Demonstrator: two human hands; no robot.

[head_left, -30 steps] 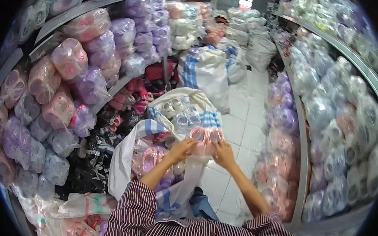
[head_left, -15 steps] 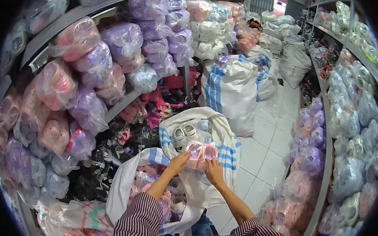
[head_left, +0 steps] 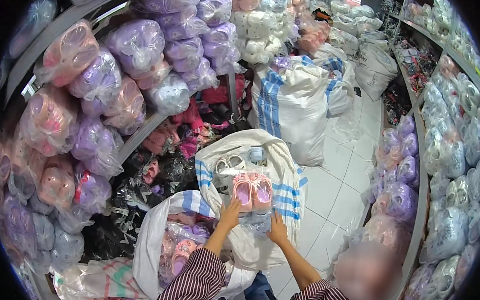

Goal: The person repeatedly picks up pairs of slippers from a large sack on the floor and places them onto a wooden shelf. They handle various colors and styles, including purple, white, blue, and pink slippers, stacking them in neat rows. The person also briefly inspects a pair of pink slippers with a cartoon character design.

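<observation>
A pair of pink clogs with lilac insoles (head_left: pixel 252 193) in clear plastic lies on top of the things in an open white sack with blue stripes (head_left: pixel 280 148). My left hand (head_left: pixel 230 214) touches the near end of the left clog with its fingers stretched out. Close to the near right side of the clear bag is my right hand (head_left: pixel 277 229), its fingers extended and apart, holding nothing. Beyond the pink pair, light-coloured shoes (head_left: pixel 230 162) and a pale blue item (head_left: pixel 257 153) show inside the sack.
Another open sack (head_left: pixel 147 252) of bagged clogs stands at the near left. Bagged purple clogs (head_left: pixel 135 42) and others pile high on the left. Full white sacks (head_left: pixel 298 114) stand ahead, beside the tiled floor (head_left: pixel 329 199). Shelves of bagged shoes (head_left: pixel 448 188) line the right.
The pink clogs were held upright between both hands and now lie flat in the sack. My right hand has drawn back from them and spread its fingers. The view has shifted slightly.
</observation>
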